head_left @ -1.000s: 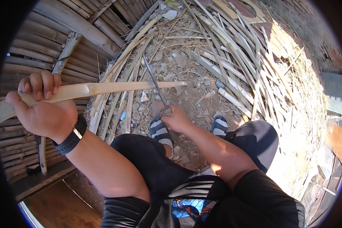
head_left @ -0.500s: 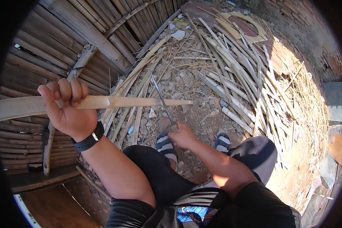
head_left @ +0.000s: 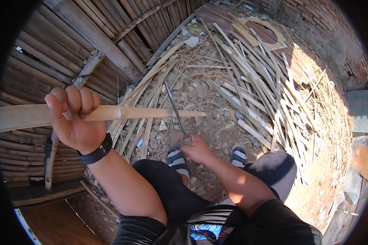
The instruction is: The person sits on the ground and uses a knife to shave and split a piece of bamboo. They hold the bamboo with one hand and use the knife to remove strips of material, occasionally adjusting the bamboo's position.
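My left hand (head_left: 75,118) grips a long pale bamboo strip (head_left: 147,113) held level, its thin end reaching right to about the middle of the view. A black watch sits on that wrist. My right hand (head_left: 198,149) is closed on the handle of a long knife (head_left: 173,108), whose dark blade points up and away, crossing behind the strip's tip. I am seated, with dark trousers and striped sandals (head_left: 178,159) below my hands.
A bamboo slat wall (head_left: 69,53) curves along the left. Many split bamboo strips (head_left: 253,81) lie piled on the rubble ground ahead and to the right. A brick wall (head_left: 327,28) stands at the far right, with a flat board with a round hole (head_left: 261,30) near it.
My left hand has swung the bamboo strip a little lower and to the right. My right hand with the knife has shifted slightly down toward my knees.
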{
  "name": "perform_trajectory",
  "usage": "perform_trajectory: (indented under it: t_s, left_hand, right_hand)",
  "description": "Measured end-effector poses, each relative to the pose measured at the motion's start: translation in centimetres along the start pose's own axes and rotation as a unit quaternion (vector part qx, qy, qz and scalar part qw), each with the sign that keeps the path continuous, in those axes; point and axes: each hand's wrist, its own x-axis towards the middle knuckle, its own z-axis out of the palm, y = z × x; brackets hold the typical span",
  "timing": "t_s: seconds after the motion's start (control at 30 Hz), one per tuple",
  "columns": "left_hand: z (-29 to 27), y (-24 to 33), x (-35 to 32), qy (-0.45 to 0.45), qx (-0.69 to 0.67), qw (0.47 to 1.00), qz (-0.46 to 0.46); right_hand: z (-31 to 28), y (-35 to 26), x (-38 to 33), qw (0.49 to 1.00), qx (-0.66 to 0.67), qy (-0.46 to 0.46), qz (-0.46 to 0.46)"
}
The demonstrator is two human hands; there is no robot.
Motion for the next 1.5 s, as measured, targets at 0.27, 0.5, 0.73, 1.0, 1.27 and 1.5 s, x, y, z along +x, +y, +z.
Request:
perform_trajectory:
  t_s: [0.27,0.5,0.73,1.0,1.27,1.5]
  left_hand:
    - [-0.2,0.1,-0.1,-0.059,-0.011,0.998,-0.016]
    - [0.3,0.0,0.1,-0.057,0.002,0.998,-0.004]
    - [-0.7,0.3,-0.2,-0.055,-0.009,0.998,0.005]
    - [0.7,-0.1,0.0,-0.078,-0.004,0.997,0.001]
    - [0.5,0.1,-0.1,-0.066,-0.006,0.998,-0.003]
    - [1.2,-0.1,0.0,-0.077,0.010,0.997,0.001]
  right_hand:
    - [0.3,2.8,1.2,0.999,-0.003,0.030,0.015]
    - [0.7,-3.3,-1.2,0.975,-0.139,-0.006,-0.171]
    - [-0.3,-1.9,0.0,0.995,0.035,0.028,0.085]
    - [0.2,-2.9,-0.7,0.993,-0.009,-0.073,-0.095]
    - [-0.1,-2.9,-0.6,0.994,-0.025,-0.089,-0.051]
    - [-0.8,0.6,1.1,0.995,0.094,-0.029,0.025]
